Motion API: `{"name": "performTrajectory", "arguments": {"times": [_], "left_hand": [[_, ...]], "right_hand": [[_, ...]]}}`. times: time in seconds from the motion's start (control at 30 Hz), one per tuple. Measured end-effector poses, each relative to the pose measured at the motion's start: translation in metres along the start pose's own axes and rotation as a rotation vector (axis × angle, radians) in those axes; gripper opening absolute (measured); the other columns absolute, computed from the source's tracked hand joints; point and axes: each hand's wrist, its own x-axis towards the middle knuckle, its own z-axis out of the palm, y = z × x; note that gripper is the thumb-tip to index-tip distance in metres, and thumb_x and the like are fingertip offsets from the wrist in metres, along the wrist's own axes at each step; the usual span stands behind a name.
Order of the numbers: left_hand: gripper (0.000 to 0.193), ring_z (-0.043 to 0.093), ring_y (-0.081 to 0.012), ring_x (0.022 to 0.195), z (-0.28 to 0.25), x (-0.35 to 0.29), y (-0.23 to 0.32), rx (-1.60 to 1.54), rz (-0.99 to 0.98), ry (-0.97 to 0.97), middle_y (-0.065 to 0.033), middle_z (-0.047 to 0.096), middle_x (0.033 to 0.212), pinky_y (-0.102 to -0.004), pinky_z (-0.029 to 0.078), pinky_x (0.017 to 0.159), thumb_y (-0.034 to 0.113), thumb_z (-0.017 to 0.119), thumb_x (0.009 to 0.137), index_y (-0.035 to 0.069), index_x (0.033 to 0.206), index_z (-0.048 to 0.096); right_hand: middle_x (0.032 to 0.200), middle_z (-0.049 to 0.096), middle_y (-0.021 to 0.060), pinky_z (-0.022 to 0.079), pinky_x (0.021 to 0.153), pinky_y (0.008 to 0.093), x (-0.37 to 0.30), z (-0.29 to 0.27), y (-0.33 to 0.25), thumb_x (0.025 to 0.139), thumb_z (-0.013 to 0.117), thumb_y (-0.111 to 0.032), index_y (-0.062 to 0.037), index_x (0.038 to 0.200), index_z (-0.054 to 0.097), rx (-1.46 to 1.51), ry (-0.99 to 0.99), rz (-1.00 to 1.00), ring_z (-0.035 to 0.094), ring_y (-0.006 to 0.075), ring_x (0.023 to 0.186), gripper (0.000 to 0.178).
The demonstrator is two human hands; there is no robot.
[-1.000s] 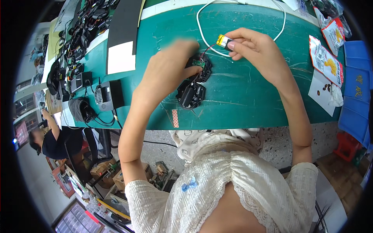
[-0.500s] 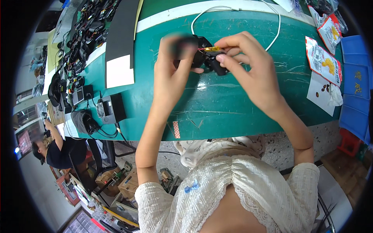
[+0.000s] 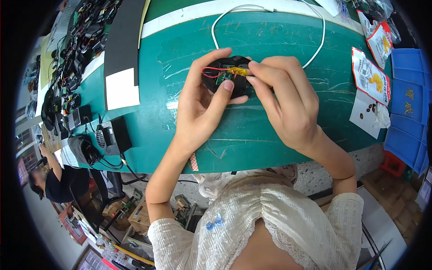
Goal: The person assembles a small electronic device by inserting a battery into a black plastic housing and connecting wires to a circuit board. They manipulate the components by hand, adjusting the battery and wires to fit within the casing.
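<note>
Over the green table my left hand (image 3: 200, 105) grips a black rounded plastic housing (image 3: 238, 90), with its thumb lying across the front. A small green circuit board (image 3: 220, 79) shows inside the housing beside the thumb. From it a loop of thin red wire (image 3: 210, 68) runs to a small battery-like piece wrapped in yellow tape (image 3: 237, 71). My right hand (image 3: 290, 99) has thumb and forefinger closed at the right end of that yellow piece, which lies over the housing. Those fingertips partly hide the housing's right edge.
A white cable (image 3: 320, 40) curves across the back of the green table (image 3: 252, 130). Black electronic parts (image 3: 85, 45) are heaped at the far left, near a black boxy device (image 3: 118, 135). Snack packets (image 3: 370, 77) and blue bins (image 3: 409, 90) stand right. Another person (image 3: 58, 180) sits far left.
The housing has been turned, so its circuit board and red wires now show. Both hands sit slightly lower in the picture. The whole view has shifted a little too.
</note>
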Motion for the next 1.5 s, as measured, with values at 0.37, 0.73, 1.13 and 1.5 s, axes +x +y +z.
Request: {"name": "performTrajectory", "arguments": {"times": [0.37,0.73,1.13,1.5], "left_hand": [[0.040,0.052,-0.0245,0.112,-0.001,0.001,-0.009,0.076,0.219,-0.071,-0.0230,0.048,0.126,-0.0327,0.050,0.091,-0.009,0.039,0.089,-0.003,0.128,0.033],[0.041,0.052,-0.0280,0.113,-0.004,0.001,-0.014,0.136,0.315,-0.097,-0.0280,0.048,0.124,-0.0370,0.041,0.098,-0.011,0.035,0.086,-0.003,0.127,0.032],[0.037,0.053,-0.0277,0.112,-0.001,0.001,-0.014,0.124,0.298,-0.081,-0.0287,0.048,0.123,-0.0351,0.047,0.094,-0.008,0.038,0.089,-0.004,0.126,0.033],[0.034,0.057,-0.0238,0.106,-0.004,0.002,-0.014,0.390,0.395,-0.059,-0.0234,0.053,0.120,-0.0316,0.051,0.087,-0.008,0.040,0.089,-0.004,0.123,0.038]], "right_hand": [[0.086,0.054,0.0125,0.049,0.053,0.0254,-0.005,0.001,-0.003,0.061,0.066,-0.001,0.0090,0.089,0.061,-0.136,0.059,-0.202,0.057,0.0205,0.066,0.030],[0.088,0.059,0.0160,0.053,0.058,0.0287,-0.006,-0.004,-0.014,0.065,0.070,0.011,0.0103,0.093,0.061,-0.077,0.011,-0.134,0.061,0.0241,0.071,0.029],[0.090,0.058,0.0174,0.052,0.058,0.0286,-0.007,-0.003,-0.010,0.067,0.071,0.011,0.0100,0.096,0.059,-0.035,0.004,-0.087,0.061,0.0247,0.071,0.031],[0.088,0.058,0.0195,0.050,0.056,0.0298,-0.005,-0.001,-0.012,0.063,0.066,0.011,0.0117,0.095,0.060,-0.094,-0.026,-0.073,0.058,0.0260,0.068,0.032]]}}
